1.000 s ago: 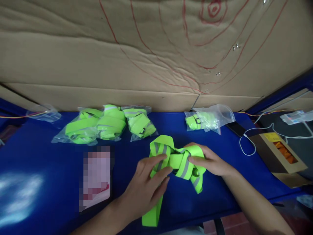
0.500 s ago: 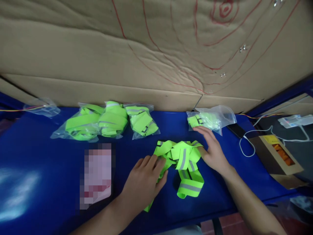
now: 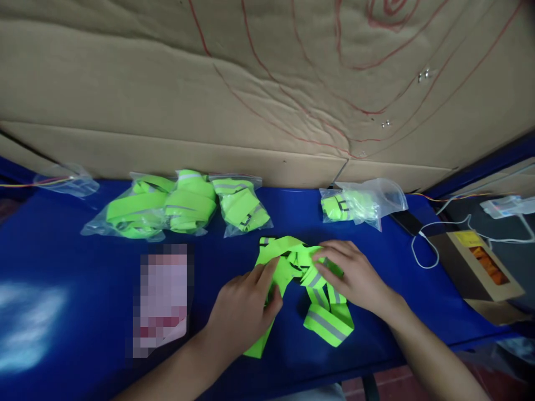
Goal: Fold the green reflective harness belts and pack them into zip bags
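Observation:
A tangled neon yellow-green reflective strap point(image 3: 330, 323) with grey stripes lies on the blue table in front of me. My left hand point(image 3: 246, 301) is closed on its left side, thumb and fingers curled round the band, and a length hangs down below that hand toward the near edge. On the other side, my right hand point(image 3: 355, 273) has its fingers bent over the upper right of the tangle, pinching the band. A loop trails below my right hand on the table. My fingers hide parts of the bundle.
Along the back stand clear bags of similar straps point(image 3: 190, 206), with another bag point(image 3: 351, 206) at the right. A black phone point(image 3: 405, 223) with a white cable lies beside an open cardboard box point(image 3: 480, 267). A blurred-out pink item point(image 3: 163, 295) lies left. Cardboard point(image 3: 167, 94) forms the back wall.
My right hand has moved left and down from beside the bundle onto its upper right, with its fingers now curled in. The strap's top has shifted and its lower loop has turned slightly.

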Motion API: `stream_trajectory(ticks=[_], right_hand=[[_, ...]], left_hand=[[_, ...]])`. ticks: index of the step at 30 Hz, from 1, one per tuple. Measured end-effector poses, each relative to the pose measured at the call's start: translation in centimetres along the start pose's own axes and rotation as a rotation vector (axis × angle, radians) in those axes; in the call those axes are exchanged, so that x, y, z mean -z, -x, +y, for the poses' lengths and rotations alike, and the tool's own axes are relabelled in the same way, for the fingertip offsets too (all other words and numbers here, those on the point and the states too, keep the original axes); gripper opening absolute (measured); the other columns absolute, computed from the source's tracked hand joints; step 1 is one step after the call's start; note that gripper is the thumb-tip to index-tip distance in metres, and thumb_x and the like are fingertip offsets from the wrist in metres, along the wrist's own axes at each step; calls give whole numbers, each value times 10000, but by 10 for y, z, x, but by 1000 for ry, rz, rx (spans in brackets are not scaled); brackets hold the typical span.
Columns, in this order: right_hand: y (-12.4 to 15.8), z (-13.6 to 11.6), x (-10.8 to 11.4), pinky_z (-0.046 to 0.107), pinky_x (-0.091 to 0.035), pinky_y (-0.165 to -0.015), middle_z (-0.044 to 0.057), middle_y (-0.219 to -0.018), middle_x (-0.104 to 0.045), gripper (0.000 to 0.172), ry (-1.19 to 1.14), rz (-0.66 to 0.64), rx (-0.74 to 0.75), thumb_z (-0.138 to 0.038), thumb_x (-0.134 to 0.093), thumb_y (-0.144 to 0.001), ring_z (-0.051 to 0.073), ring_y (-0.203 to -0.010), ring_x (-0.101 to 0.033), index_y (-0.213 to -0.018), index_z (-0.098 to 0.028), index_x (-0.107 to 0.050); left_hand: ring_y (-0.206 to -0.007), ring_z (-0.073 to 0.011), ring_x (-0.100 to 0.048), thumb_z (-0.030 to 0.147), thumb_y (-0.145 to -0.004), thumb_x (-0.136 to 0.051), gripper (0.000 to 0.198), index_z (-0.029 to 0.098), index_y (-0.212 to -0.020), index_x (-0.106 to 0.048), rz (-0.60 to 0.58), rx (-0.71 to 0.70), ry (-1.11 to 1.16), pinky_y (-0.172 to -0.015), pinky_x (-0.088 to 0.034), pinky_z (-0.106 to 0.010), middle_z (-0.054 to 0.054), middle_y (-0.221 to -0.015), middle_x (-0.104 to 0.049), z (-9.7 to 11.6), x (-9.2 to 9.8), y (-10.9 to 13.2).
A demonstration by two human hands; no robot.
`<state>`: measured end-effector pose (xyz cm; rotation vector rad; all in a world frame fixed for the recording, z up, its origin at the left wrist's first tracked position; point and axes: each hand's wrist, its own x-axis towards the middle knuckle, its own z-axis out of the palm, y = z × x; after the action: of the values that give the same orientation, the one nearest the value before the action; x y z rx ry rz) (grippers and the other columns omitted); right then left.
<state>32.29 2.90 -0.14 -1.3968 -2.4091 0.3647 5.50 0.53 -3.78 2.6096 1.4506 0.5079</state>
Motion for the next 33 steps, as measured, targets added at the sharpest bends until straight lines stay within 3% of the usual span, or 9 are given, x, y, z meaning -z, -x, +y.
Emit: stream_trajectory(ticks=[4,6,10,16,22,26,29,31,33], right_hand=[[2,-1,-2,536,-465,-997,167,-1384,-643,479,118,-18,-79,-544,-601,-999,352,-1262,-604,-1350,-218,-599],[3,-5,-6,582,-461,-1005,196,-1389,-627,512,127,-73,-42,-588,-651,-950,378,-1254,-590,-1261,-181,-631],[4,-11,-8,605,-392,-1136,149,-1280,-650,170,18,-69,141,-268,-658,-964,300,-1251,-591,-1114,-187,-653],[6,-10,4,520,-337,-1218,71,-1280,-615,421,-127,6,319,-8,-524,-921,210,-1334,-547,-1170,-297,-701],[6,8,26,514,-369,-1142,25,-1127,-668,353,-87,165,262,-4,-479,-898,237,-1246,-619,-749,-246,-690],[13,-21,27,465,-471,-1042,44,-1072,-721,269,-106,392,332,-68,-523,-923,234,-1131,-667,-939,-249,-720],[16,-51,10,369,-464,-1093,30,-1126,-759,206,-148,157,513,-169,-620,-961,188,-1159,-663,-1135,-232,-709],[13,-58,-2,387,-430,-1092,58,-1264,-729,330,-5,85,505,-330,-624,-1000,207,-1177,-643,-1313,-228,-657],[11,-54,-9,403,-424,-1008,61,-1239,-733,394,96,65,448,-340,-589,-1011,218,-1079,-647,-1391,-239,-609]], left_hand=[[-628,-194,-663,213,-942,-502,560,161,-1491,-402,-29,45,10,-572,-449,-330,-52,-978,-753,-3,1,-1],[-698,-219,-673,236,-943,-524,571,162,-1496,-402,-13,53,-15,-635,-480,-351,-67,-990,-737,-3,3,-2],[-1048,-337,-642,304,-898,-633,466,196,-1347,-570,79,-23,-80,-878,-508,-494,-150,-1222,-633,0,6,-4],[-1091,-356,-598,268,-836,-701,424,157,-1236,-616,64,-49,-34,-880,-535,-497,-160,-1186,-621,1,6,-6],[-1214,-358,-589,147,-926,-583,418,228,-1336,-578,90,-62,-9,-927,-550,-513,-165,-1356,-576,-5,8,-5],[-1331,-361,-541,49,-897,-560,505,255,-1358,-556,91,-120,17,-970,-562,-527,-160,-1497,-489,-8,8,-3],[-1302,-331,-581,43,-887,-557,407,214,-1254,-587,99,-147,43,-928,-603,-463,-174,-1506,-481,-8,8,-4],[-1251,-305,-619,47,-880,-553,283,200,-1112,-604,112,-142,94,-899,-619,-421,-169,-1447,-516,-9,8,-5],[-1159,-272,-662,39,-857,-546,222,201,-1003,-590,156,-125,154,-810,-632,-355,-151,-1353,-554,-9,9,-6]])
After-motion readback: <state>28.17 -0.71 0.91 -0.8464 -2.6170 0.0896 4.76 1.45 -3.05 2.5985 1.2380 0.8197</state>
